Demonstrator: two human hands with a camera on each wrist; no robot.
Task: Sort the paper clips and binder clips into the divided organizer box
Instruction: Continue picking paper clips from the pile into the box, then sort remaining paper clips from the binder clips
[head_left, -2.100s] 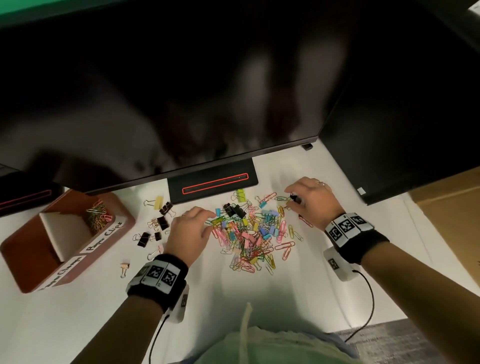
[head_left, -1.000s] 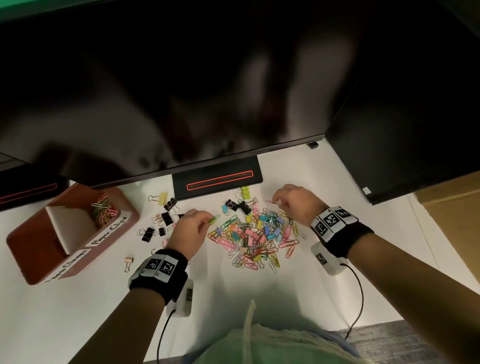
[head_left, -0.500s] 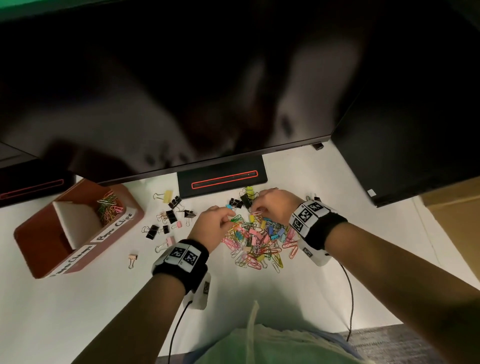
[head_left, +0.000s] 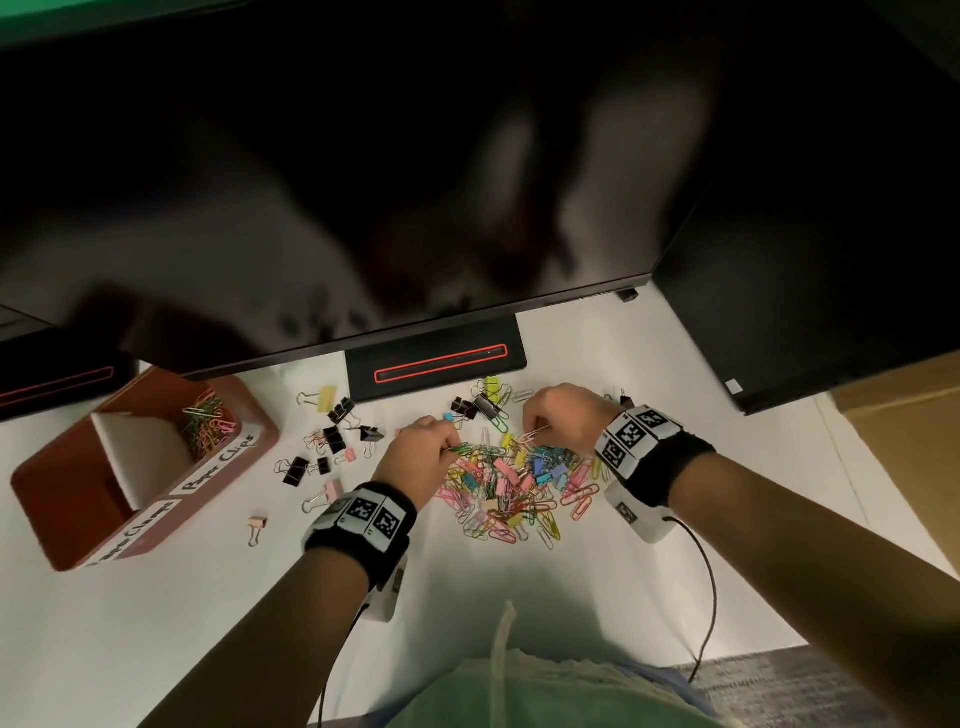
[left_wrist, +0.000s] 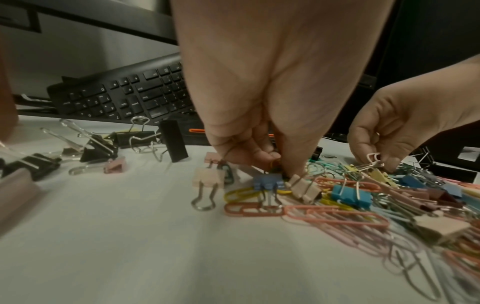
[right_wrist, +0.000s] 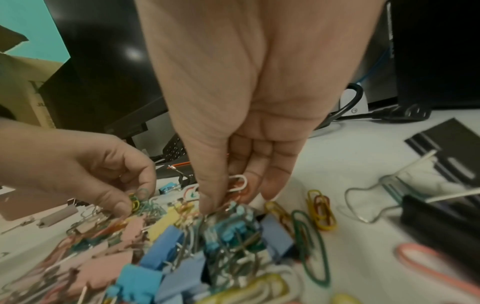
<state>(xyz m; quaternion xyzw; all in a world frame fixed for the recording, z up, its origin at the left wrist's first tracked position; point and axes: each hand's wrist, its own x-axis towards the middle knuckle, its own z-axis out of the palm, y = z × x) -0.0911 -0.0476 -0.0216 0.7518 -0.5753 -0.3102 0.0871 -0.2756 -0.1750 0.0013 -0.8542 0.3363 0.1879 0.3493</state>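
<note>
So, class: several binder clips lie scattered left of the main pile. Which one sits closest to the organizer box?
The small beige binder clip, lying alone on the white desk just off the near right corner of the box. The black ones lie farther right.

Illumination is dim and warm in all three views. The head view is dominated by the dark monitor (head_left: 363, 182), which carries soft blurred reflections. The white desk (head_left: 156, 623) is the brightest surface; the forearms cast soft shadows on it. Both wrist views show strong wide-angle distortion, and the clips (left_wrist: 389, 236) smear toward the frame edges.
</note>
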